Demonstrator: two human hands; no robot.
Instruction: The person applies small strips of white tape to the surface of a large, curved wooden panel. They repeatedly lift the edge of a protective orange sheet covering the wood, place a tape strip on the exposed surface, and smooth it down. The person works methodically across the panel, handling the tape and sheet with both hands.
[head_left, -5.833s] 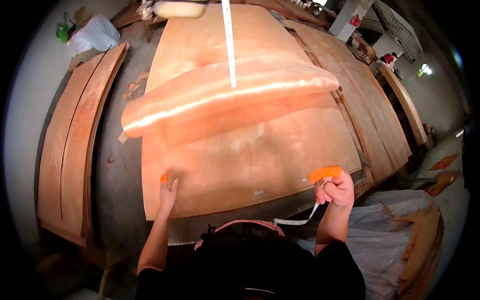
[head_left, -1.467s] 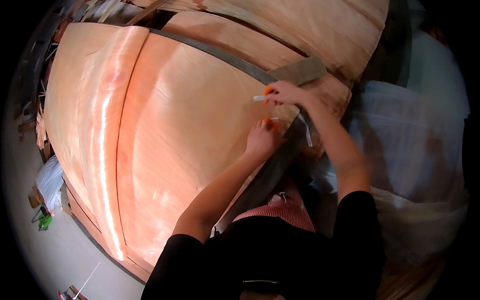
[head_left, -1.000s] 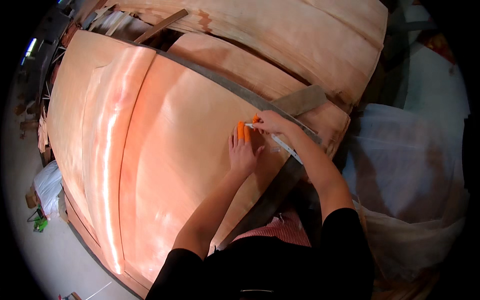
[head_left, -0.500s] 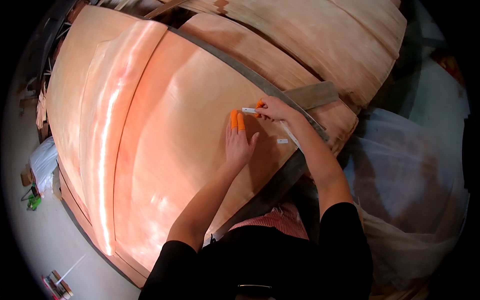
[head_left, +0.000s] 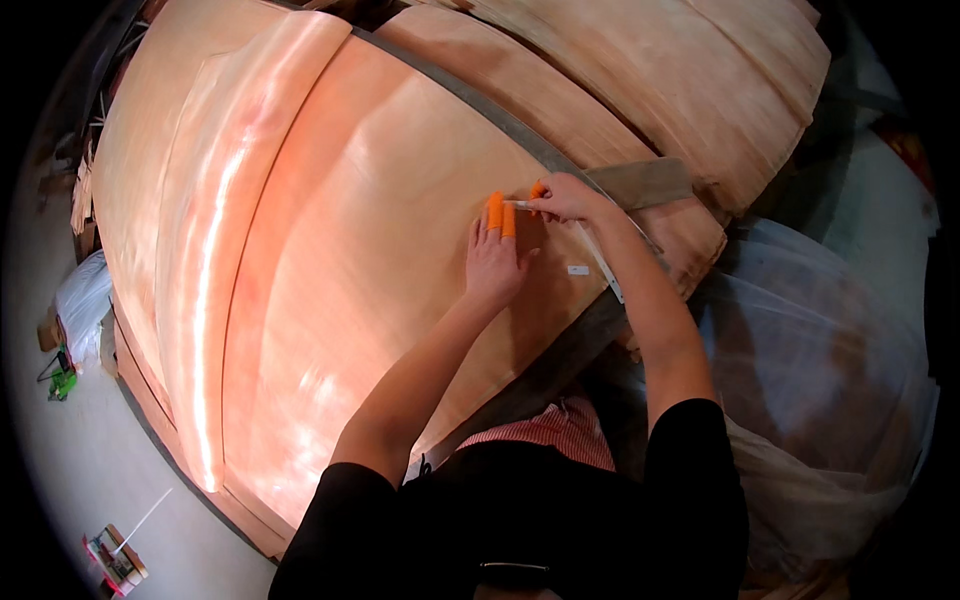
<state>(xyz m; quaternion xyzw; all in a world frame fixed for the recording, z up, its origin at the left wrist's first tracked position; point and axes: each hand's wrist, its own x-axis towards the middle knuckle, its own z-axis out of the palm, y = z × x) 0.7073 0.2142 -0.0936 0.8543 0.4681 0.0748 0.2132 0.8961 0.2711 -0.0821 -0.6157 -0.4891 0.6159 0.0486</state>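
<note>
A large sheet of pale wood veneer [head_left: 400, 230] lies in front of me. My left hand [head_left: 496, 262] rests on it with the fingers stretched out; two fingertips wear orange finger covers. Close to its right, my right hand [head_left: 565, 198], also with orange on a fingertip, pinches a small, narrow white strip [head_left: 520, 205]. The strip's left end reaches the left hand's covered fingers, which partly hide it. Nearer to me lies a small white rectangular piece [head_left: 578, 270] with a dark mark. A longer thin white strip [head_left: 603, 265] runs beside my right forearm, partly covered by it.
A raised, rounded fold of veneer [head_left: 225, 220] runs along the left. More veneer sheets [head_left: 660, 80] are stacked beyond a dark edge, with a grey-brown strip [head_left: 640, 183] across them. Clear plastic sheeting [head_left: 810, 350] covers things at right. A green item [head_left: 62, 380] lies on the floor.
Both hands have moved slightly away from me and to the right. The pinched white strip shows narrower now, and its end is nearer the left fingers. The whole view has shifted a little.
</note>
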